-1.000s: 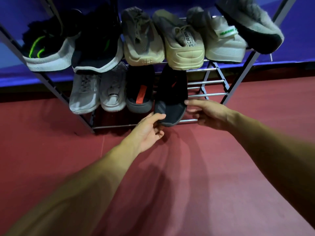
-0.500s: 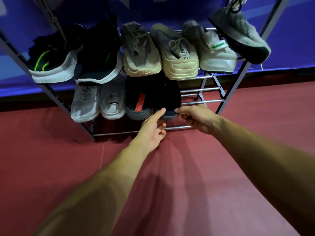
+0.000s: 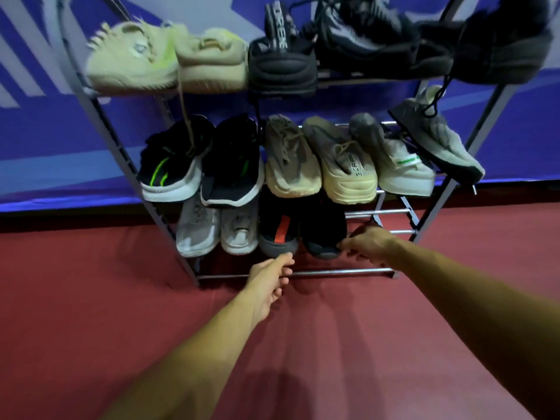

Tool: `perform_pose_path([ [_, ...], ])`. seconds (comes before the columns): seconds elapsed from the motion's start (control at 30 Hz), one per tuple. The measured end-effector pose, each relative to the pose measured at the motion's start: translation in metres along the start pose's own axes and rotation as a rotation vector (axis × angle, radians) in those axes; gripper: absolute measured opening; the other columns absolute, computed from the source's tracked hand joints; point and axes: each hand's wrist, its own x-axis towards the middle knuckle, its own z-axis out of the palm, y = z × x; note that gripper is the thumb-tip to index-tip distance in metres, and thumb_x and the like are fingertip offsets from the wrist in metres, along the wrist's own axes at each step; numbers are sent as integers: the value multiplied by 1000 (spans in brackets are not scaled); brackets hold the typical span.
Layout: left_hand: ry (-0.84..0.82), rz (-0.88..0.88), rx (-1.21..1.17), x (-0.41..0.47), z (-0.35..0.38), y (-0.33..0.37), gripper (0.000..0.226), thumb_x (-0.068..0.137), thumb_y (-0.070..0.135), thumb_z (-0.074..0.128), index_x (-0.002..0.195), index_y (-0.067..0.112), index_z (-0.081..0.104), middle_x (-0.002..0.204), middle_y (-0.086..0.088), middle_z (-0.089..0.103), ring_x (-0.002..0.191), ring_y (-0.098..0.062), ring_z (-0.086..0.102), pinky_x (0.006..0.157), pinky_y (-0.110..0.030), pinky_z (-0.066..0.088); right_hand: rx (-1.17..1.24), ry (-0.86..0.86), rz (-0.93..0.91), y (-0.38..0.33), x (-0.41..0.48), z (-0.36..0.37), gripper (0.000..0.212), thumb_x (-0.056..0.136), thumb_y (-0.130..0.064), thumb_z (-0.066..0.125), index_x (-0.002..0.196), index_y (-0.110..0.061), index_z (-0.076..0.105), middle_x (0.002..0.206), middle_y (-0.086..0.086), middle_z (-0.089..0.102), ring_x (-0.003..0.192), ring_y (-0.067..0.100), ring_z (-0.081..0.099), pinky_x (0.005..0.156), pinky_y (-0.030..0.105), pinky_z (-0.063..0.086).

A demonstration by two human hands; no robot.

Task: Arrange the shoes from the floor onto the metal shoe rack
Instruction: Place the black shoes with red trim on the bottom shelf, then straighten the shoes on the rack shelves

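Black and low on the bottom tier, the second dark shoe [image 3: 322, 228] lies directly off the fingertips of the right hand [image 3: 368, 244], a little to that hand's left and beyond it. Its long axis runs straight away from the person, with the near end pointing back at the knuckles. The fingertips meet that near end, but blur hides whether they pinch the shoe or only press it, so I cannot tell how that hand is set.

The left hand [image 3: 268, 283] hangs just short of the neighbouring black shoe with the orange tab [image 3: 277, 234], thumb tip at the edge of its sole. Its fingers are loosely curled and hold nothing.

The two dark shoes sit side by side and parallel, touching or very nearly so. The right-hand shoe's near end sits about level with its mate's (hard to judge closer in this light). The right hand is plainly the nearer one to it.

Any last adjustment would likely be a short push along the shoe's length, deeper onto the metal shoe rack [image 3: 339, 271], or a nudge leftward toward its mate. Bare rails [image 3: 391, 212] lie beyond and to the right of the right hand. No shoe shows on the red floor [image 3: 91, 298], so the arranging looks close to finished.
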Motion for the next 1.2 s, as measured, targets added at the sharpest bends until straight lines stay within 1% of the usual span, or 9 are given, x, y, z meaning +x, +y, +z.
perform_pose_path([
  [0.07,-23,-13,36,-8,-7,3,18,94,32,65,97,19,76,71,7,62,55,-3,49,51,-17,30,-150,-7,-5,-11,-12,-3,33,80,-36,77,93,-5,76,95,11,77,76,24,68,46,21,38],
  [0.23,-42,0,148,-32,-23,17,17,92,36,67,92,21,76,73,9,65,57,-4,52,50,-17,32,-217,-40,-37,-33,-47,-6,17,84,-24,76,86,-8,72,86,8,75,57,12,61,33,12,33],
  [0.47,-8,150,514,-78,-47,64,11,87,29,66,82,20,70,71,6,67,53,-5,52,46,-19,30,-231,-75,-151,-63,-98,-5,17,85,-13,70,69,-12,66,69,5,68,56,13,59,53,20,50],
  [0.57,0,197,654,-101,-66,89,15,90,31,65,87,18,70,74,5,68,57,-8,55,48,-19,34,-243,-53,-194,-78,-123,-5,11,81,-18,72,78,-7,72,77,10,72,61,16,62,60,29,53],
  [0.73,93,357,663,-143,-89,132,21,86,28,64,69,16,69,70,-6,70,54,-12,54,46,-18,35,-195,39,-248,-108,-169,-3,15,80,-23,74,73,-10,72,62,1,67,55,12,58,56,20,48],
  [0.83,118,440,603,-166,-89,149,23,88,23,65,71,9,67,67,-7,65,47,-10,52,43,-17,36,-165,90,-268,-128,-192,4,19,81,-23,74,74,-6,71,67,8,67,57,18,57,59,30,50],
  [0.9,146,503,660,-178,-85,157,27,87,28,68,74,5,71,65,-5,65,55,-14,58,56,-22,42,-263,85,-297,-141,-207,8,20,79,-27,74,70,-9,72,69,11,67,56,18,56,62,35,51],
  [1.03,223,600,764,-194,-64,167,24,86,35,68,81,12,75,77,0,72,79,-19,65,72,-30,48,-375,162,-379,-159,-228,2,20,79,-36,73,74,-16,73,79,10,70,79,22,65,63,31,47],
  [1.2,349,632,677,-205,-43,169,20,86,34,66,75,19,73,74,4,71,82,-20,66,73,-33,49,-289,193,-426,-169,-237,-27,34,80,-40,71,100,-13,74,99,9,73,96,26,67,74,29,50],
])
